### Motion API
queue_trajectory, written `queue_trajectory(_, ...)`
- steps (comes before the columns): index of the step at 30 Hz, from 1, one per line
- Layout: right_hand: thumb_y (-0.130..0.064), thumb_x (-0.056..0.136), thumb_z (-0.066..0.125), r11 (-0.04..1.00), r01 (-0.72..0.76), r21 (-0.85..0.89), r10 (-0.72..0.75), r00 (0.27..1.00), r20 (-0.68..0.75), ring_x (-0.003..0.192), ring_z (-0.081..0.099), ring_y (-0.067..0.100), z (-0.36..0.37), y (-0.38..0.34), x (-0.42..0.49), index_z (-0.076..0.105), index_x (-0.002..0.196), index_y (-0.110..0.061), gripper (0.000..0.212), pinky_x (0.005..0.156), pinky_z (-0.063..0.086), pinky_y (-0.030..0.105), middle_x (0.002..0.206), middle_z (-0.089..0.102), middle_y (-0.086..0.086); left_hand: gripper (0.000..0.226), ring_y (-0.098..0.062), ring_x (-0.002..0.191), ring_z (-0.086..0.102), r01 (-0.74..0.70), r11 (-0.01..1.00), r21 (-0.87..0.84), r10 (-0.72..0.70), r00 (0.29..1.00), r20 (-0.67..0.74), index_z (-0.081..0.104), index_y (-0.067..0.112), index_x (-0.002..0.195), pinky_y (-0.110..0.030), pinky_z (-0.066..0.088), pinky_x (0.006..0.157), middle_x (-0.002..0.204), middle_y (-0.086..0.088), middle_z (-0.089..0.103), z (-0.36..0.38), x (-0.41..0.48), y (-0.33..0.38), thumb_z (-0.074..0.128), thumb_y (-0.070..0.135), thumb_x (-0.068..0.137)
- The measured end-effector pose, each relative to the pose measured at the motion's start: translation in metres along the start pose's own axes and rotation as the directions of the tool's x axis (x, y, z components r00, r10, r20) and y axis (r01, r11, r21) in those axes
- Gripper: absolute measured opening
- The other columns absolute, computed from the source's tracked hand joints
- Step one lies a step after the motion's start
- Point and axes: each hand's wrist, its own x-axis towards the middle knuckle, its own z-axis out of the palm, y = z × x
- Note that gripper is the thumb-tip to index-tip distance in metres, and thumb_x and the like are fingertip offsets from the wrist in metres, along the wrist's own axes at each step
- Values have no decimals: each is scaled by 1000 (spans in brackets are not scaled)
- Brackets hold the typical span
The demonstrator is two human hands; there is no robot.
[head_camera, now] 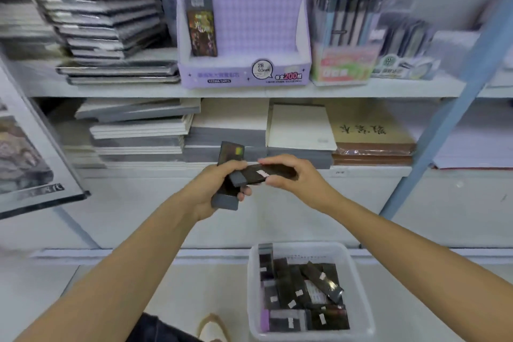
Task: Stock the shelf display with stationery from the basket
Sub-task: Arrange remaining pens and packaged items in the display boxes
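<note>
While both arms reach out in front of the shelves, the left hand (219, 186) is wrapped around a small stack of dark slim boxes (229, 175), held roughly upright, fingers curled tight on them. The right hand (291, 172) pinches another dark box (266, 173) lying sideways, thumb on top and fingers underneath, its near end touching the stack in the left hand. Up on the shelf sits the purple Kuromi display box (244, 72), and it's got just one dark pack (201, 26) standing in its left corner, so mostly bare purple inside. Down on the floor, below the right forearm, the white basket (358, 286) is loaded with more dark packs (302, 291) jumbled at all angles. Stacks of notebooks (111, 22) sit left of the display, a pen display (345, 33) just to its right.
</note>
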Motion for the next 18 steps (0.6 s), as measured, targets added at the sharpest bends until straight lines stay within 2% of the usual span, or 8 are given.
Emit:
queue_trajectory(2,-35,89,61,999,39,13,-38,997,-67,85,65,10,0,-21,3,67,113,-27,27,71,51,21,101,67,-1,45,-20,52,60,-54,997,-55,56,998,35,67,6,107,-25,49,46,89,-17,73,8,-12,22,62,46,86)
queue_trajectory(4,-36,96,54,997,78,26,-73,985,-159,65,65,17,-1,-39,9,68,97,-26,18,53,45,24,84,67,2,57,-22,53,59,-152,987,-58,155,986,65,69,11,104,-25,49,47,87,-16,73,17,-23,40,63,60,75)
queue_trajectory(6,-48,95,47,994,93,63,-80,980,-181,46,61,19,-1,-57,15,63,85,-17,36,40,36,23,73,68,11,48,-20,55,60,-295,954,44,294,955,35,70,12,97,-27,49,50,84,-13,72,25,-31,52,70,54,73)
queue_trajectory(9,-54,93,39,993,119,26,-115,986,-117,33,50,12,0,-82,22,63,85,-22,42,36,33,17,65,71,6,20,-17,52,59,-433,892,130,442,895,-50,67,6,83,-27,48,51,67,-8,66,30,-37,66,73,25,81)
queue_trajectory(11,-53,95,37,987,154,-45,-159,979,-128,41,51,11,-2,-99,29,65,82,-22,44,43,38,21,68,70,3,14,-17,50,58,-470,872,134,482,872,-78,65,6,80,-25,48,48,62,-7,63,28,-39,78,72,17,85)
queue_trajectory(13,-48,99,39,965,213,-155,-236,960,-152,60,55,9,-6,-116,42,62,82,-21,39,58,43,28,74,64,-5,13,-17,48,58,-498,844,200,519,853,-63,66,5,79,-24,48,46,60,-7,62,24,-41,94,72,15,85)
queue_trajectory(15,-35,100,48,947,268,-177,-291,949,-122,86,63,9,-10,-135,56,61,105,-25,17,77,51,30,97,67,-6,12,-18,49,59,-516,811,276,544,839,-28,68,5,81,-25,48,47,60,-9,62,20,-43,109,74,15,84)
queue_trajectory(18,-15,95,60,919,345,-192,-368,924,-101,106,64,16,-12,-161,82,57,125,-16,30,95,51,35,115,67,1,9,-17,50,59,-541,778,319,574,819,-11,69,5,83,-25,49,48,61,-8,64,14,-45,132,72,13,86)
